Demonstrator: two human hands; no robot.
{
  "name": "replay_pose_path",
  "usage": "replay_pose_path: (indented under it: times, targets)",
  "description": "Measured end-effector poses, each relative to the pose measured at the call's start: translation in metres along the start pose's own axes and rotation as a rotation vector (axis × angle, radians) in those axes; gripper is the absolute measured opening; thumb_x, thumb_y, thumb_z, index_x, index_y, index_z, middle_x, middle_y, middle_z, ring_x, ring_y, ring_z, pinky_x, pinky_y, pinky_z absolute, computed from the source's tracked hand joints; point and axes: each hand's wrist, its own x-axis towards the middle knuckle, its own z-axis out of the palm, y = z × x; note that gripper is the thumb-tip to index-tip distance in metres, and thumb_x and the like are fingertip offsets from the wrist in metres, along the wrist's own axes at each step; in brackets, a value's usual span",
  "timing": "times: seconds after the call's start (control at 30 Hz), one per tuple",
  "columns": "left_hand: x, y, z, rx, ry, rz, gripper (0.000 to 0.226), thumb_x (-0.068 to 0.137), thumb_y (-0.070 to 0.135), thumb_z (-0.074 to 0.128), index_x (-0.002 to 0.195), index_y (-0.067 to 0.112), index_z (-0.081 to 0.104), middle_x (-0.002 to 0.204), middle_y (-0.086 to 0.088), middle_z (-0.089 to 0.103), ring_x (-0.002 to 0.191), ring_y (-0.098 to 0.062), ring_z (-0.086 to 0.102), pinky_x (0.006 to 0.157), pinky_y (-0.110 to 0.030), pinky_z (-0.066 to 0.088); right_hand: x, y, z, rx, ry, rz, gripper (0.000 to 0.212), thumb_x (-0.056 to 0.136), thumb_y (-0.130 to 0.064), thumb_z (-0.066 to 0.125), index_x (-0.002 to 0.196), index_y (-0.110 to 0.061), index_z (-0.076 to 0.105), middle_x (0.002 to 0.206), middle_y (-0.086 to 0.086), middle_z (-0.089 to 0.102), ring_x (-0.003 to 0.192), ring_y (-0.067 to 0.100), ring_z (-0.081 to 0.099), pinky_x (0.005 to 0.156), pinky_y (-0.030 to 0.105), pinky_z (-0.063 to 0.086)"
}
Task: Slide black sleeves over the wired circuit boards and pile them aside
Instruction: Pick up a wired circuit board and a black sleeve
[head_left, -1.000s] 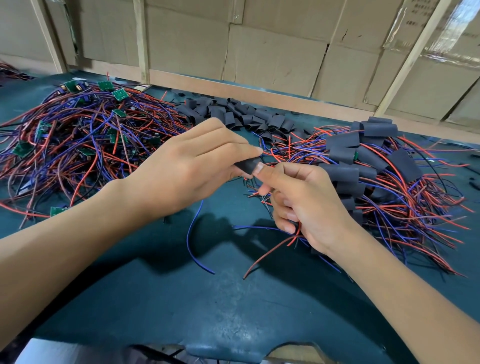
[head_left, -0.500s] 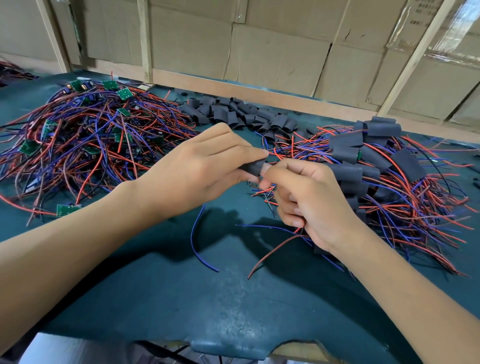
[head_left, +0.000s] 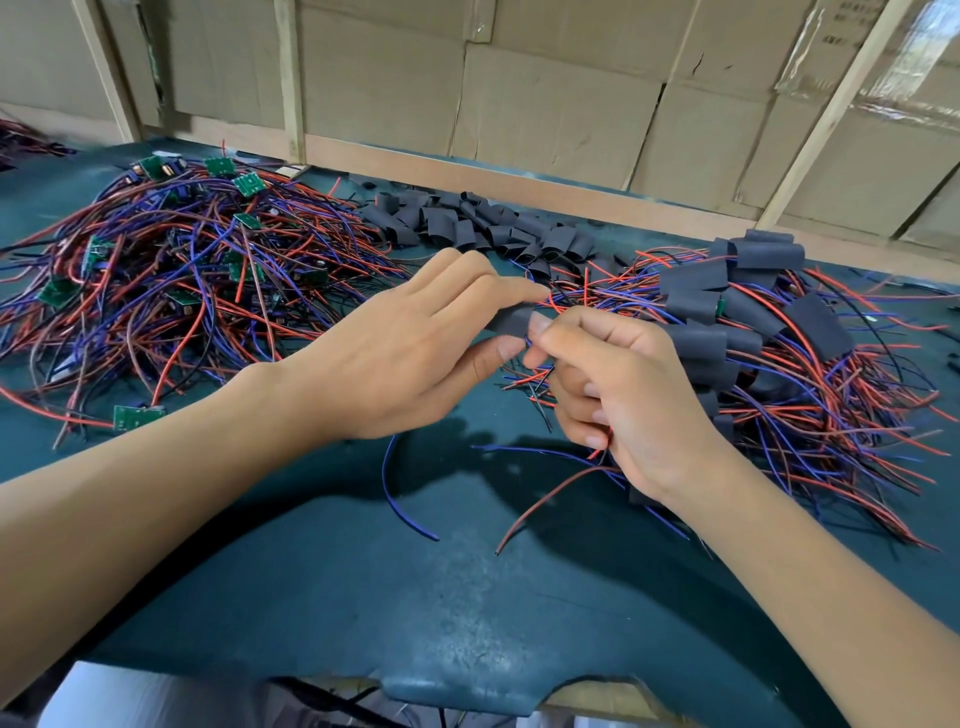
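Right at the centre of the bench, the left hand (head_left: 415, 353) pinches a black sleeve (head_left: 511, 319) between forefinger and thumb, and the right hand (head_left: 623, 395) meets it at the sleeve's 3 o'clock end, thumb and forefinger nipping that end while the lower fingers curl round a bundle of red and blue wires (head_left: 566, 457) trailing out toward 6 o'clock onto the green mat (head_left: 415, 613). Whether a board sits inside the sleeve cannot be told. Out at 3 o'clock lies the pile of sleeved boards (head_left: 748, 301), wires fanning away. At 12 o'clock, a heap of loose black sleeves (head_left: 467, 226) runs along the back. At 9 o'clock sprawls the tangle of bare green circuit boards (head_left: 182, 275) with their wires. Cardboard sheets (head_left: 561, 119) wall the far edge.
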Motion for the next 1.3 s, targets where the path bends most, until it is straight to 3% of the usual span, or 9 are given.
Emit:
replay_pose_path:
  times: [0.1,0.33,0.63,0.8,0.9,0.97,1.1,1.2,1.3]
  targets:
    - [0.000,0.000,0.000,-0.021,-0.045,-0.002,0.050,0.107,0.027,0.038,0.145,-0.004,0.043,0.115,-0.014,0.054,0.103,-0.030,0.047,0.101,-0.038,0.041,0.000,0.000,0.000,-0.003,0.017,-0.005,0.027,0.086,-0.034,0.069,0.065,-0.017,0.066,0.049,-0.005,0.022,0.042,0.015,0.013,0.041,0.020,0.020]
    - [0.002,-0.002,-0.002,0.043,-0.041,0.011,0.044,0.106,0.024,0.041,0.139,-0.004,0.051,0.108,-0.018,0.059,0.094,-0.036,0.052,0.092,-0.046,0.046,0.001,-0.001,0.000,0.014,0.051,-0.023,0.028,0.086,-0.032,0.069,0.062,-0.018,0.065,0.045,-0.008,0.022,0.039,0.013,0.014,0.041,0.018,0.021]
    - [0.001,-0.001,-0.006,0.040,-0.013,-0.025,0.040,0.106,0.021,0.044,0.135,-0.003,0.056,0.104,-0.020,0.059,0.092,-0.037,0.058,0.086,-0.044,0.051,0.001,-0.003,-0.003,-0.008,0.062,-0.026,0.028,0.087,-0.031,0.071,0.063,-0.018,0.067,0.050,-0.003,0.032,0.040,0.015,0.022,0.040,0.020,0.025]
    - [0.000,0.002,-0.006,-0.002,-0.014,-0.019,0.040,0.106,0.021,0.045,0.137,-0.001,0.055,0.107,-0.019,0.058,0.084,-0.033,0.060,0.069,-0.046,0.056,0.001,-0.002,-0.003,-0.028,0.060,-0.054,0.029,0.095,-0.025,0.070,0.067,-0.018,0.070,0.053,-0.001,0.040,0.039,0.015,0.027,0.039,0.020,0.024]
    - [-0.001,0.002,-0.006,0.011,-0.013,-0.010,0.042,0.106,0.024,0.045,0.139,0.000,0.053,0.109,-0.018,0.059,0.084,-0.033,0.062,0.063,-0.047,0.056,0.001,-0.003,-0.004,-0.026,0.052,-0.034,0.026,0.087,-0.039,0.074,0.069,-0.019,0.070,0.052,-0.003,0.036,0.039,0.014,0.022,0.041,0.019,0.018]
    - [-0.002,0.002,-0.008,0.005,-0.009,-0.014,0.046,0.105,0.029,0.047,0.141,0.002,0.052,0.111,-0.016,0.059,0.084,-0.029,0.061,0.062,-0.045,0.057,0.001,-0.004,-0.004,-0.068,0.048,-0.030,0.025,0.080,-0.046,0.078,0.075,-0.022,0.072,0.050,-0.009,0.034,0.039,0.013,0.019,0.042,0.018,0.018]
    - [-0.003,0.002,-0.009,-0.001,-0.020,-0.028,0.052,0.105,0.041,0.044,0.146,0.009,0.048,0.113,-0.009,0.057,0.075,-0.006,0.039,0.056,-0.035,0.052,0.001,-0.002,-0.002,-0.130,0.065,-0.060,0.008,0.087,-0.032,0.080,0.081,-0.026,0.078,0.044,-0.015,0.039,0.034,0.011,0.021,0.040,0.018,0.019]
    - [-0.004,-0.001,-0.012,-0.024,0.000,-0.086,0.054,0.106,0.044,0.035,0.150,0.015,0.041,0.116,-0.005,0.055,0.080,-0.004,0.043,0.060,-0.033,0.048,0.001,-0.003,-0.001,-0.075,0.142,-0.074,0.013,0.089,-0.025,0.078,0.077,-0.023,0.078,0.044,-0.012,0.032,0.034,0.011,0.019,0.041,0.016,0.018]
    - [-0.006,-0.012,-0.017,-0.059,0.073,-0.172,0.051,0.107,0.043,0.030,0.149,0.017,0.041,0.119,0.000,0.054,0.089,-0.009,0.053,0.075,-0.037,0.050,0.001,-0.011,-0.005,-0.001,0.208,-0.131,0.019,0.088,-0.024,0.078,0.069,-0.022,0.075,0.044,-0.011,0.027,0.036,0.012,0.016,0.043,0.016,0.018]
